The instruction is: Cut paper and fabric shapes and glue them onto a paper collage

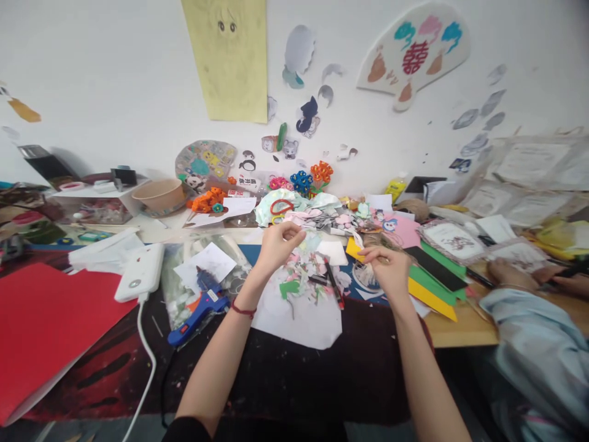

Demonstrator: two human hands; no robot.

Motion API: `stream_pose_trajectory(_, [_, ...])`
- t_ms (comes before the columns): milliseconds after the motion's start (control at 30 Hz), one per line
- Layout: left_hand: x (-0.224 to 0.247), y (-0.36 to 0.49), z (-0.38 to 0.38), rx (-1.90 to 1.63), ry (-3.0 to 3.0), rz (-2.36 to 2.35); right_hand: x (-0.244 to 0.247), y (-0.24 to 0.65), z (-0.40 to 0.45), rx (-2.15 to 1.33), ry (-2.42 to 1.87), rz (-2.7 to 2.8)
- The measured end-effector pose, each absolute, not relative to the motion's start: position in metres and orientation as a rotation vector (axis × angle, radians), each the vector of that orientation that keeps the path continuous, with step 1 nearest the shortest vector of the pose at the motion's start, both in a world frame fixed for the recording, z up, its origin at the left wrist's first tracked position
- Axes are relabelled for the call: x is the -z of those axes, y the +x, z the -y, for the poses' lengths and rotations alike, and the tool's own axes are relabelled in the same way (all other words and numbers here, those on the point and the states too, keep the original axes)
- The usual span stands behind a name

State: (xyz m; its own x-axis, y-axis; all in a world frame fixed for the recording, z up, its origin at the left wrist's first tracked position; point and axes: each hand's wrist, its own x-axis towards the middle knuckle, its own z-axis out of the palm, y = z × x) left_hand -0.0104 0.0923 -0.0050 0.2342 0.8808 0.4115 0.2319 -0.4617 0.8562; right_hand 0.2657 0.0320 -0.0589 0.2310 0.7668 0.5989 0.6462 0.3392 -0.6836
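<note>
red paper (59, 325) lies well to the left of the white sheet (308, 325), in one large piece as far as it shows. between the two are a white power bank (142, 273) with its cable plugged in and a blue glue gun (202, 307), which nobody holds. the left hand (278, 245) hangs over the far left part of the sheet, fingers curled toward the thumb; whether anything small is pinched there i cannot tell. the paper scraps (289, 287) are on the sheet itself, so plenty seems to have been cut up, yet no whole piece shows among them, and how much is left cannot be judged. beyond the sheet, the blue flowers (301, 182) look complete. a pen (334, 282) lies at its right edge. the right hand (391, 270) is just right of the sheet, fingers bent near the twine (365, 276); its grip is also unclear. farther right of the sheet are a black strip (437, 268), seemingly unused, and a co-worker's sleeve (529, 325).
</note>
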Motion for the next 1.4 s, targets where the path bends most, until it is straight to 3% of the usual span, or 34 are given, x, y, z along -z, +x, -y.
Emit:
stream_pose_trajectory(467, [0.023, -0.010, -0.106, -1.237, 1.784, -1.178, 0.078, 0.268, -0.036, -0.331, -1.790, 2.107])
stream_pose_trajectory(833, [0.042, -0.013, -0.105, -1.180, 1.734, -1.187, 0.075, 0.270, -0.060, -0.549, -1.786, 2.153])
stream_pose_trajectory(1400, [0.043, -0.005, -0.099, -1.136, 1.749, -1.131, 0.075, 0.269, -0.059, -0.579, -1.764, 2.150])
